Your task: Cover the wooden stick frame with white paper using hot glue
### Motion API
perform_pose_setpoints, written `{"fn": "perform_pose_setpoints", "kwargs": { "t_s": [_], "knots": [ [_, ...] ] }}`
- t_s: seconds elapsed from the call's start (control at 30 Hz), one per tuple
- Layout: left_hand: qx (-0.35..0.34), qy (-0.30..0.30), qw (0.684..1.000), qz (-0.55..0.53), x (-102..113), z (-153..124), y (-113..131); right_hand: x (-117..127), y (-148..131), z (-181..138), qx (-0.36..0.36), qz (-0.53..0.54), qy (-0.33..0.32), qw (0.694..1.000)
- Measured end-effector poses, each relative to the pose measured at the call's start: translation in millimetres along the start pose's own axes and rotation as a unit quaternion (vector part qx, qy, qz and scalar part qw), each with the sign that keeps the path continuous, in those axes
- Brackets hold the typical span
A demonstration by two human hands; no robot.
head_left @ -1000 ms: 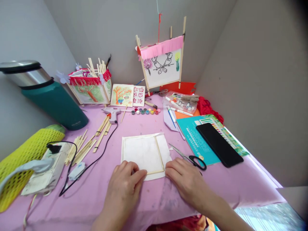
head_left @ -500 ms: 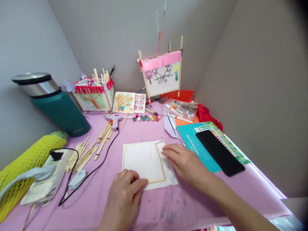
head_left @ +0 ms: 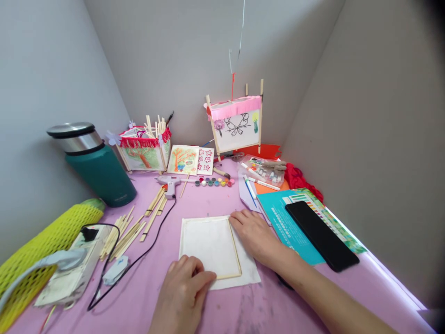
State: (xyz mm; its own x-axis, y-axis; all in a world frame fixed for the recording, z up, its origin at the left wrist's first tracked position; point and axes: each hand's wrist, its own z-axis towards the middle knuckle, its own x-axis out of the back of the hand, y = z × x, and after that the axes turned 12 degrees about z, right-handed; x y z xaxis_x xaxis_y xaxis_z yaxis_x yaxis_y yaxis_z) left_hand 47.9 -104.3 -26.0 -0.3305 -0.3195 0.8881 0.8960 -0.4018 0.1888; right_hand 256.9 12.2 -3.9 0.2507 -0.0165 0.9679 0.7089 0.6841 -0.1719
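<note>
Left hand (head_left: pixel 184 283) rests loosely curled at the frame's lower edge; right hand (head_left: pixel 252 236) lies flat beside its right side, fingertips at the stick. Neither clenched, no real grasp. Thin wooden stick frame (head_left: pixel 234 248) sits on a white sheet (head_left: pixel 208 241) mid counter (head_left: pixel 222 315). Looks light, stiff, joints probably fragile; sheet soft, so hold by the sticks, sheet margin flat. Beyond: loose sticks (head_left: pixel 153 213), glue gun (head_left: pixel 169 184), paint pots (head_left: pixel 213 182), black phone (head_left: pixel 321 234) on teal folder (head_left: pixel 288 227); bird-drawing panel (head_left: pixel 236 125) at back.

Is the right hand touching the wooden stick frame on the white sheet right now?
Touching. The head view shows the right hand with its fingertips resting on the top of the wooden stick frame's right side, above the white sheet.
</note>
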Motion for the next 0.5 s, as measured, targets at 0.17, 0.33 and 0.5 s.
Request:
{"fn": "perform_pose_setpoints", "kwargs": {
  "t_s": [0.17, 0.33, 0.5],
  "knots": [
    [0.012, -0.004, 1.000, -0.005, 0, 1, 2, 4, 5, -1, 0.012, 0.036, 0.005, 0.999],
    [0.005, 0.010, 0.999, -0.036, 6, -1, 2, 19, -10, -10, -0.008, 0.077, 0.061, 0.995],
    [0.016, 0.071, 0.997, -0.020, 18, -19, -6, 20, -44, -14, 0.075, 0.223, 0.017, 0.972]
  ]
}}
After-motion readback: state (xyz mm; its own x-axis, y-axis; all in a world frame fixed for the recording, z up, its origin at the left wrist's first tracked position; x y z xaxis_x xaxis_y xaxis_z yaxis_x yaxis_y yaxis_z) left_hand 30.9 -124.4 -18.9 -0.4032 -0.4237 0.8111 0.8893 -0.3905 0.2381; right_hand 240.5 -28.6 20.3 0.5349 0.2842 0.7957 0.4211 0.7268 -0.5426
